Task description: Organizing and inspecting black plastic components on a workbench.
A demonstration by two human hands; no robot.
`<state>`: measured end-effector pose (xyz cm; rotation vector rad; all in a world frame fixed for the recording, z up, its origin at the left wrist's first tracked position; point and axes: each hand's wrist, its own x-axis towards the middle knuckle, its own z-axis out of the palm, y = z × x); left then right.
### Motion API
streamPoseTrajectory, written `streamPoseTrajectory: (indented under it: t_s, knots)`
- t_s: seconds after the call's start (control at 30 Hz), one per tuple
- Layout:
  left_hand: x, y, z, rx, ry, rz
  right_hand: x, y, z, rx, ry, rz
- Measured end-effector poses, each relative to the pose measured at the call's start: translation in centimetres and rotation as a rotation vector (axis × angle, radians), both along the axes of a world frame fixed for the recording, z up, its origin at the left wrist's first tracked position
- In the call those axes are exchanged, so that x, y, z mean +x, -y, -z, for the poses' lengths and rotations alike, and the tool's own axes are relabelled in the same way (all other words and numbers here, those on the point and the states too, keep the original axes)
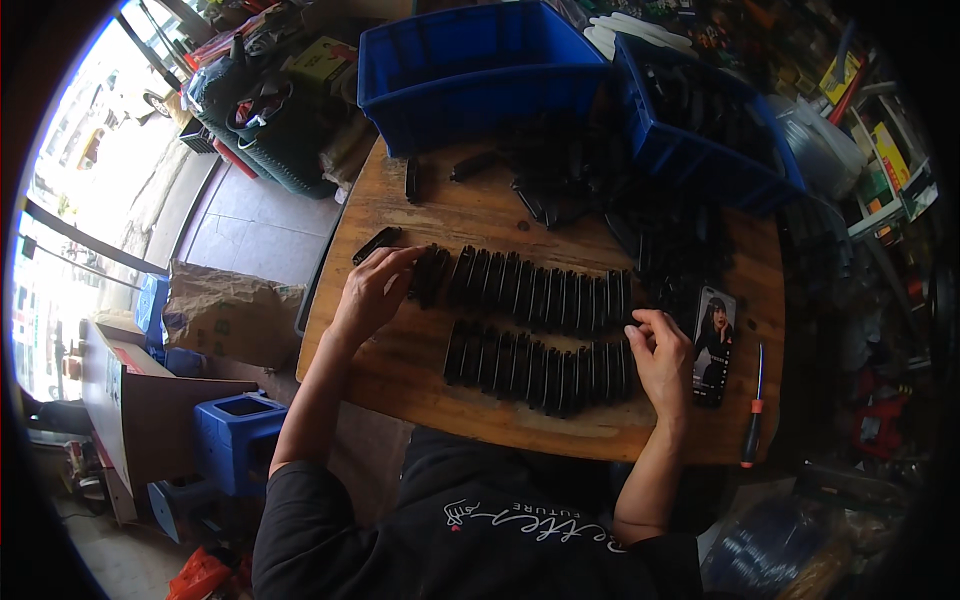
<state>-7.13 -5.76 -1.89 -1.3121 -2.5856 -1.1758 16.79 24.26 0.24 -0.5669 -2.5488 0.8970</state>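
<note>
Two rows of narrow black plastic pieces stand side by side on the wooden table: a far row (540, 292) and a near row (535, 370). My left hand (376, 290) is at the left end of the far row, its fingers bent around a small group of black pieces (429, 274); a gap parts this group from the row. The fingertips are partly hidden. At the right ends of the rows is my right hand (662, 352), thumb and index finger curved and slightly apart, with nothing visible between them. Another black piece (377, 245) lies just beyond my left hand.
An upright phone (713, 348) with a lit screen and a screwdriver (754, 420) lie at the table's right. Loose black pieces (560, 180) are heaped at the back, before a blue bin (480, 95) and another blue bin (700, 150) holding black parts. A blue stool (238, 440) stands left.
</note>
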Motion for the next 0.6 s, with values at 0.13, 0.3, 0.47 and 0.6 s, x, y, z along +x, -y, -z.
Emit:
streamPoseTrajectory:
  t_s: [0.13, 0.3, 0.47, 0.6]
  knots:
    - [-0.9, 0.7, -0.3, -0.010, -0.293, -0.149, 0.1, 0.0, 0.0, 0.000, 0.010, 0.009]
    - [-3.9, 4.2, 1.7, -0.208, -0.312, -0.505, 0.0, 0.0, 0.1, 0.016, -0.005, -0.006]
    - [-3.2, 4.3, 1.8, -0.225, -0.320, -0.448, 0.0, 0.0, 0.0, 0.009, 0.010, 0.004]
    - [-2.5, 3.5, 1.4, -0.076, -0.327, -0.395, 0.0, 0.0, 0.0, -0.001, 0.006, 0.003]
